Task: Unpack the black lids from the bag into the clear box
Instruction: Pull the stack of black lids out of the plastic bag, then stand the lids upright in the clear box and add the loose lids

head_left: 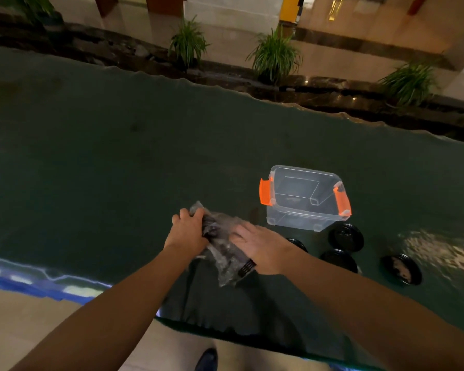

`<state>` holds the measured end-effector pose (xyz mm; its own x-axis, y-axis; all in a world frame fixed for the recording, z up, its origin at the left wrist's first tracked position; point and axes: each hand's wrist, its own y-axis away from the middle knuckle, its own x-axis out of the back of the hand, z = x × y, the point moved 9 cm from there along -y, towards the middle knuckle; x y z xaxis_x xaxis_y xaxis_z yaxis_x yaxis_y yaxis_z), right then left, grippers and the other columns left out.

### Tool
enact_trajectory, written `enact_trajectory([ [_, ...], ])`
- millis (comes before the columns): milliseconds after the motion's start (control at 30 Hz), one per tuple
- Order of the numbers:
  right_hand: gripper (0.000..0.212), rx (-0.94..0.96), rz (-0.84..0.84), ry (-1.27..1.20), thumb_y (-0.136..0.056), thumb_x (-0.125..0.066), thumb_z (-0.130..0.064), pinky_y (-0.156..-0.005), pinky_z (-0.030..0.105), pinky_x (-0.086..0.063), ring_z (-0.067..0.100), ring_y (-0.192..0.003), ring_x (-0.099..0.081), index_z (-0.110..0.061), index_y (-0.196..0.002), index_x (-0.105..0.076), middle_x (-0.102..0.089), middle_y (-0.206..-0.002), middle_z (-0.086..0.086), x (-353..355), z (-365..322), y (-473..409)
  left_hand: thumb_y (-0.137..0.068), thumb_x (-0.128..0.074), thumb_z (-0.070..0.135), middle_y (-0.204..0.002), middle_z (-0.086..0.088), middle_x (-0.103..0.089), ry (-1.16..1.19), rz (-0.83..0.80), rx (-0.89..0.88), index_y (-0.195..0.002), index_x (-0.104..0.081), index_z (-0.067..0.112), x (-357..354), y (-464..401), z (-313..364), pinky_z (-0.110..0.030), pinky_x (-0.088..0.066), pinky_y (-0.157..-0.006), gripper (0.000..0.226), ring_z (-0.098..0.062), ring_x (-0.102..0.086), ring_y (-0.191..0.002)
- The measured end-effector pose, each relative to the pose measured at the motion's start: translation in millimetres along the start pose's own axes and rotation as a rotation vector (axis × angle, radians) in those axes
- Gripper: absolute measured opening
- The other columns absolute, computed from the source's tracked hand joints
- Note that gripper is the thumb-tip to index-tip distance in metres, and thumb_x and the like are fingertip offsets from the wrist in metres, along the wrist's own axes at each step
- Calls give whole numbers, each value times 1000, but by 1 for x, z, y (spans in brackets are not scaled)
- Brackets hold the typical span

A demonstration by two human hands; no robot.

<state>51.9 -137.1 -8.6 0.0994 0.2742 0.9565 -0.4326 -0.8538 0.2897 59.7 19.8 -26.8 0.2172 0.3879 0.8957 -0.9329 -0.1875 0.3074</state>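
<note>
A clear plastic bag holding stacked black lids lies on the dark green table near its front edge. My left hand grips the bag's far left end. My right hand rests on the bag's right side, fingers spread over the plastic. The clear box with orange latches stands open just right of the bag, with nothing visible inside. Several loose black lids lie on the table in front of the box: one at its corner, one nearer me, one further right, one partly hidden by my right wrist.
The table's front edge runs just below my forearms, with floor and a shoe beneath. Potted plants line a dark ledge beyond the far edge. A bright reflection shines on the table at right.
</note>
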Motion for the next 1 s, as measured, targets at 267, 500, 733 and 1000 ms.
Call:
enact_trajectory([
  [267,72,24,-34,-155,-75,-79,-34,-101,42,-49,25,-124,-48,-16,-136,-46,-51,-133,6,24,3,39,-84,-72,25,-127,-19,-39,62,112,5,-131,-42,18,15,-15,10,-47,-49,-91,56,-37,-40,-113],
  [500,72,-56,77,-142,-76,-80,-34,-102,39,-46,22,-120,-52,-16,-137,-47,-54,-132,3,64,42,78,-79,-69,48,-132,-14,-41,-48,46,13,-139,-35,24,11,-23,-4,-49,-50,-91,74,-37,-43,-119],
  [733,77,-138,180,4,-73,-85,-31,-108,41,-42,19,-124,-50,-22,-139,-47,-56,-133,-1,108,128,97,-59,-50,94,-164,-13,-21,-129,94,4,-155,-15,30,19,-15,-2,-59,-42,-103,121,-40,-31,-144],
  [1000,81,-126,66,105,-72,-86,-28,-102,38,-47,19,-121,-49,-26,-138,-40,-55,-133,-2,87,215,81,-59,-48,94,-166,-10,-19,-84,138,127,-158,-16,30,11,11,-1,-62,-40,-106,122,-38,-25,-148],
])
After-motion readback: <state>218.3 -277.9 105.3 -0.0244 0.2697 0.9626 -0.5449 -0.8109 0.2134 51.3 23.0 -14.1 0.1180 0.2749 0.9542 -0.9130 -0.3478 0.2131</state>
